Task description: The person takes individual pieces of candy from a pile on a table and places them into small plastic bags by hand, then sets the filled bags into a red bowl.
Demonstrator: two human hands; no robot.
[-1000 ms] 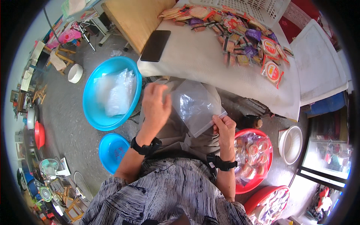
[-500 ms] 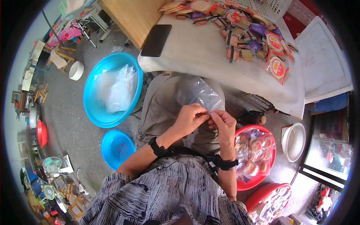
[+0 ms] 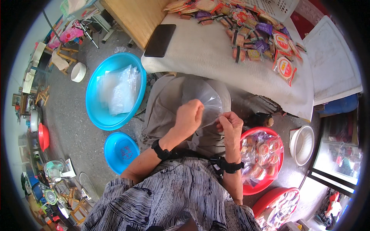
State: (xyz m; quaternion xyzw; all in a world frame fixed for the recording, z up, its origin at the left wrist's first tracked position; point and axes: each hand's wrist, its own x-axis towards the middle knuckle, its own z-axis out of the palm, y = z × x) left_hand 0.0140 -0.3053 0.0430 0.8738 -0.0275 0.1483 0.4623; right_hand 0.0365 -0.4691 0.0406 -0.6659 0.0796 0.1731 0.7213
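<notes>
My right hand point(image 3: 231, 127) pinches the edge of a clear plastic bag point(image 3: 210, 104) over my grey-trousered lap. My left hand point(image 3: 188, 117) is closed just left of it, against the bag; its fingertips are hidden, so I cannot make out what they grip. A blue basin point(image 3: 91, 96) holding a stack of clear bags point(image 3: 122, 90) stands to my left. In front of me, a pile of wrapped crackers and snacks point(image 3: 254, 34) lies on a pale covered table point(image 3: 192, 46), with a black phone point(image 3: 160, 41) at its left.
A smaller blue basin point(image 3: 117, 148) sits left of my arm. On my right are a red basin of packed snack bags point(image 3: 259, 158), a second red basin point(image 3: 269, 204) and a white basin point(image 3: 302, 146). A wooden board point(image 3: 131, 19), a white panel point(image 3: 331, 61) and a standing fan point(image 3: 52, 169) surround me.
My left hand came across to the bag's edge beside my right hand, then moved slightly up and left with fingers curled. My right hand stays pinched on the bag.
</notes>
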